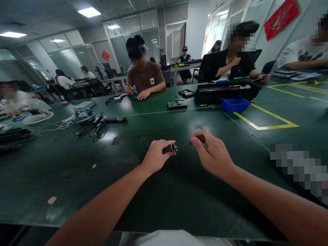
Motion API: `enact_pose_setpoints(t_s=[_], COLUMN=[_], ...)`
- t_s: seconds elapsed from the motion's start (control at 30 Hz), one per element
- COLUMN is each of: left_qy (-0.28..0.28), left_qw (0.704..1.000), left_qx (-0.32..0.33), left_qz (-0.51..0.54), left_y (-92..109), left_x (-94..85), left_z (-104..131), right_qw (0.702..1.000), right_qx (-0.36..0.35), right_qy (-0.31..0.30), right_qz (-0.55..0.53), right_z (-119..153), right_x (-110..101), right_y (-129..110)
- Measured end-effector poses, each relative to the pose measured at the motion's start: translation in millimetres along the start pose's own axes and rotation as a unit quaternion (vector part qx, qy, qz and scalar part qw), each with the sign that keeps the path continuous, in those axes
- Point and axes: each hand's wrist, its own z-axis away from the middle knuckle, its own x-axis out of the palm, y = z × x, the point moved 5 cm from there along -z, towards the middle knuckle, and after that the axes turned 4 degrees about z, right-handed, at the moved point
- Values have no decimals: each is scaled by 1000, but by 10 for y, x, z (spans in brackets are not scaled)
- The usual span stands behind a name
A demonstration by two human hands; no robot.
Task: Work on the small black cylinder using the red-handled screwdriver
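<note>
The left hand [156, 156] is closed around a dark cylindrical piece [168, 149], thumb and fingers on opposite sides, its bright metal end facing right. The right hand [212, 153] grips a thin-shafted screwdriver [191, 142] by its reddish-brown handle, the shaft directed at that metal end. Whether the tip touches the metal cannot be determined from this view. Both items are held above the green table [123, 196], between its near and far edges.

Toward the far edge, a circuit-board unit [177, 105] lies flat, with a second unit [186, 93] just behind it. To their right stands a long black case [224, 94], a blue tray [236, 105] in front of it. Left of the hands, a bundle of cables [95, 128] lies beside a slim cylinder [116, 119]. A pale scrap [52, 200] lies near the table's near edge, left side. A co-worker in a brown shirt [148, 76] sits at the far edge.
</note>
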Motion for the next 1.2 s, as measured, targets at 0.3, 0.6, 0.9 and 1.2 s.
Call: enact_pose_setpoints(t_s=[0.3, 0.6, 0.9, 1.2], left_qy=[29, 124, -36, -147], left_qw=[997, 904, 959, 974], left_qx=[-40, -130, -158, -118], left_qz=[66, 388, 232, -125], left_y=[-48, -226, -57, -36], left_x=[-12, -68, -178, 20], left_z=[8, -69, -112, -232], right_qw=[1000, 1000, 1000, 1000], right_qx=[17, 15, 11, 12], right_qy=[0, -4, -11, -17], right_qz=[3, -6, -11, -15], right_z=[-6, -24, -8, -19], right_x=[2, 6, 3, 0], right_y=[34, 23, 35, 14])
